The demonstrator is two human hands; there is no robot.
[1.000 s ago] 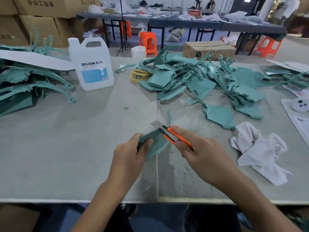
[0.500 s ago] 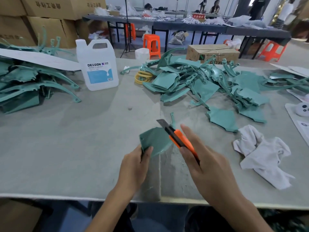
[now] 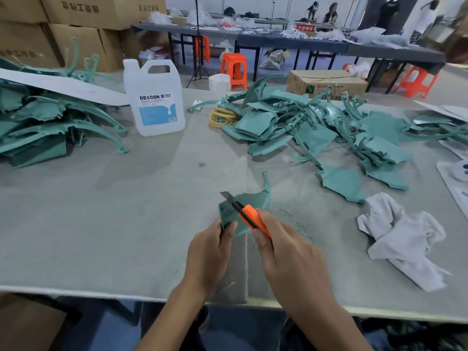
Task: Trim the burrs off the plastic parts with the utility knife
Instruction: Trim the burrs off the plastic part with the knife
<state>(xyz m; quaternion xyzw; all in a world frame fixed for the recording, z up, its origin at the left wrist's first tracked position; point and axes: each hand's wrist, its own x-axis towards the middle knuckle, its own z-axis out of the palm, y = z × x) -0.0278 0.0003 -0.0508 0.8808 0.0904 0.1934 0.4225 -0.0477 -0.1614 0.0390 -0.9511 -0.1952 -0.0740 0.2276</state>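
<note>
Bare grey tabletop (image 3: 101,224) spreads across the lower left and centre of the frame, and a hand can pass freely there. Obstacles ring it on three sides: a stack of teal plastic parts (image 3: 50,122) along the left edge, the DEXCON jug (image 3: 154,102) upright at upper centre, a sprawling heap of teal parts (image 3: 316,127) across the upper right, and a crumpled white rag (image 3: 405,244) at right.

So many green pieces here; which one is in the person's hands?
The curved green part nearest the person: the left hand grips it and the orange knife, held by the right hand, lies across it. The rest lie in piles.
</note>
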